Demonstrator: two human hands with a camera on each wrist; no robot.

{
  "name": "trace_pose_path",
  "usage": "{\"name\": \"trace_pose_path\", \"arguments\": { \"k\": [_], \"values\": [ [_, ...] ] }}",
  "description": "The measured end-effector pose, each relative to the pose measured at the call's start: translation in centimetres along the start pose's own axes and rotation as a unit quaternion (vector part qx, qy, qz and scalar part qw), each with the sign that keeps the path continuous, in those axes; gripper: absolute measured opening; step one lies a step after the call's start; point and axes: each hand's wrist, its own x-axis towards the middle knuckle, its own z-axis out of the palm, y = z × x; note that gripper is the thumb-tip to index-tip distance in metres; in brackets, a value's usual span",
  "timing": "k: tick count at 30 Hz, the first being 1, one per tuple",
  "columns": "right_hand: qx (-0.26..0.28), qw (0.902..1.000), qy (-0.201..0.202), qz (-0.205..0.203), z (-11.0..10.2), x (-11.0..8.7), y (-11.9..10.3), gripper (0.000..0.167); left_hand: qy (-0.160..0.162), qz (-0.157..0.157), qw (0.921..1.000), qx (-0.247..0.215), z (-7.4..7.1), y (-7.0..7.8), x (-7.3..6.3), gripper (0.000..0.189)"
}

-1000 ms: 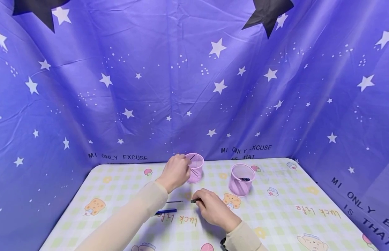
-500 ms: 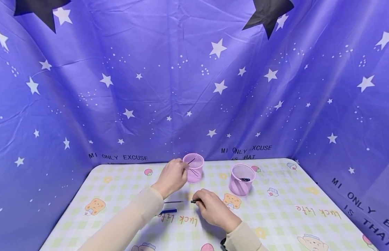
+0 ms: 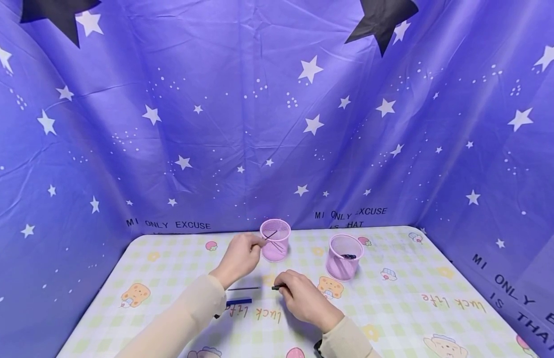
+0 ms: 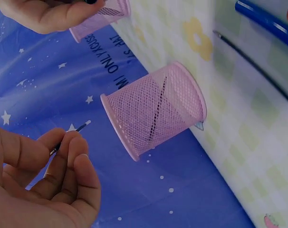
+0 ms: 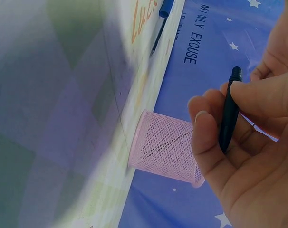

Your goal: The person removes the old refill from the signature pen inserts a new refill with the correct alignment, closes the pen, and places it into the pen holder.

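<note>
My left hand (image 3: 241,256) pinches a thin dark pen refill (image 3: 271,234), which overlaps the rim of the left pink mesh cup (image 3: 276,253) in the head view. From the left wrist, the refill's pale end sticks out past the fingertips, beside the cup's mouth. Another thin dark stick (image 4: 158,109) shows through that cup's mesh. Lower and to the right, my right hand (image 3: 305,298) holds a short black pen barrel part (image 5: 229,109) between thumb and fingers. Between the hands lie a second refill (image 3: 244,288) and a blue pen barrel (image 3: 239,301).
A second pink mesh cup (image 3: 344,266) stands to the right with dark pen parts (image 3: 348,256) in it. A checked, cartoon-printed cloth (image 3: 406,308) covers the table. Blue starry curtains (image 3: 259,124) close off the back and both sides.
My left hand has drawn back from the left cup, toward me and slightly left, and the refill in its fingers now shows more. The right hand has stayed in place.
</note>
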Motion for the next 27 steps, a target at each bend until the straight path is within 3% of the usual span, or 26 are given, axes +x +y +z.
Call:
{"name": "trace_pose_path", "arguments": {
  "k": [11, 19, 27],
  "values": [
    [0.000, 1.0000, -0.004, 0.000, -0.1, 0.0, -0.1, 0.016, -0.005, -0.049, 0.9944, -0.093, -0.2, -0.6, -1.1, 0.031],
    [0.001, 1.0000, -0.004, 0.003, -0.1, 0.0, -0.1, 0.017, -0.002, -0.077, 0.9886, -0.129, -0.5, -0.8, -2.0, 0.021],
    [0.001, 1.0000, -0.003, 0.001, 0.0, 0.0, -0.1, 0.017, -0.008, -0.122, 0.9710, -0.206, -0.3, -1.2, -2.6, 0.020]
  ]
}}
